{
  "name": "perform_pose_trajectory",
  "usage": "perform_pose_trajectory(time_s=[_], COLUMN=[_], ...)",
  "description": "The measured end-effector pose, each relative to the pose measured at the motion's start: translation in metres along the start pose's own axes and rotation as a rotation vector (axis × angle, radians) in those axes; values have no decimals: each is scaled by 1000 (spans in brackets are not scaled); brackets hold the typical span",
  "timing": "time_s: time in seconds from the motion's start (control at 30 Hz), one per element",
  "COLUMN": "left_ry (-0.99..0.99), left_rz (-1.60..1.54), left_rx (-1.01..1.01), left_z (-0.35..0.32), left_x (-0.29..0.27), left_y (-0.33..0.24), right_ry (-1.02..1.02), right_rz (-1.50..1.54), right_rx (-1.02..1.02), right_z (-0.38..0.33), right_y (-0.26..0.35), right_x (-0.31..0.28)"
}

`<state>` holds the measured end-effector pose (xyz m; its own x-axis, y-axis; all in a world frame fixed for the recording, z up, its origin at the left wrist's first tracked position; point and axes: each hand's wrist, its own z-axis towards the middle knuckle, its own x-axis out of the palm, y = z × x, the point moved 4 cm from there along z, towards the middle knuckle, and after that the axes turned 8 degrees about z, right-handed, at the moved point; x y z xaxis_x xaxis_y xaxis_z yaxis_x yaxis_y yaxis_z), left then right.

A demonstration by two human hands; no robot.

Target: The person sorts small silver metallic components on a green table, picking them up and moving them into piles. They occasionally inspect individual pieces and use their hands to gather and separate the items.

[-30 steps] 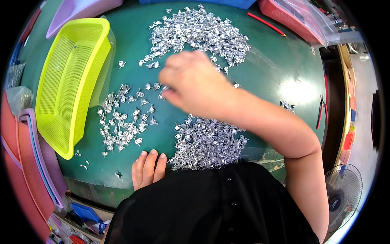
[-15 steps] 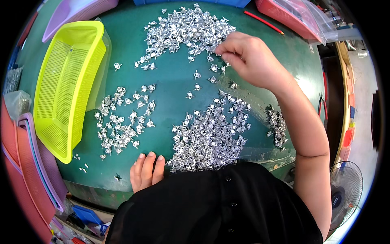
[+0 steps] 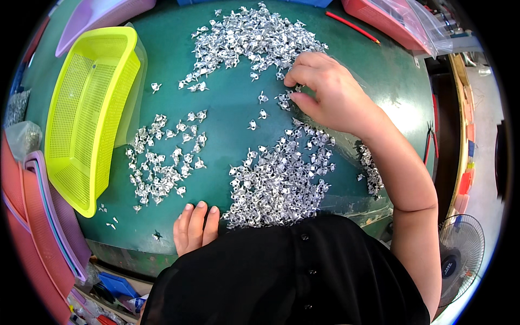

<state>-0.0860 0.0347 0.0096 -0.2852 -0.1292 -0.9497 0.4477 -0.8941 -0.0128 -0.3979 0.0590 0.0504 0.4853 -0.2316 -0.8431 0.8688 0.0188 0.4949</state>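
Observation:
Small silvery cast-metal pieces lie in several groups on the green tabletop. The biggest are a far heap (image 3: 254, 38) and a near heap (image 3: 276, 187) against my black shirt. My right hand (image 3: 330, 92) is over the table at the lower right of the far heap. Its thumb and forefinger are apart, beside a few loose pieces (image 3: 284, 101); the other fingers curl under and are partly hidden. At the table's near edge, my left hand (image 3: 196, 227) rests with its fingers stretched out, left of the near heap, holding nothing.
A looser group of pieces (image 3: 162, 162) lies at the left, near a yellow-green mesh basket (image 3: 103, 135). Right of the near heap is a small darker pile (image 3: 370, 170). A red pencil (image 3: 352, 27), pink basket (image 3: 384, 27) and red-handled pliers (image 3: 428, 143) are at the right.
My right hand has come slightly nearer to me, and its thumb and forefinger have parted. Loose pieces by its fingertips now sit closer together. My left hand stays put.

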Motion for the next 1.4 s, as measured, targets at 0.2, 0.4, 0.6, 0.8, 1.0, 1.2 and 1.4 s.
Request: perform_pose_trajectory(time_s=[0.2, 0.4, 0.6, 0.8, 1.0, 1.2, 1.4], left_ry=[1, 13, 24, 32, 26, 36, 54], left_rz=[1, 3, -10, -20, -5, -23, -33], left_rx=[-1, -4, -19, -18, 0, 0, 11], left_z=[0, 1, 0, 0, -1, 1, 0], left_x=[0, -2, -1, -2, -1, -2, -3], left_y=[0, 0, -1, -1, 0, 0, 0], right_ry=[23, -17, -44, -114, -77, -21, -22], right_rz=[3, 88, 70, 59, 57, -35, -71], right_rx=[-30, 0, -59, -77, -86, -48, -50], right_z=[-2, -5, -6, -8, -11, -14, -15], right_y=[2, -2, -1, 5, 19, 24, 21], right_x=[1, 2, 2, 1, 4, 6, 11])
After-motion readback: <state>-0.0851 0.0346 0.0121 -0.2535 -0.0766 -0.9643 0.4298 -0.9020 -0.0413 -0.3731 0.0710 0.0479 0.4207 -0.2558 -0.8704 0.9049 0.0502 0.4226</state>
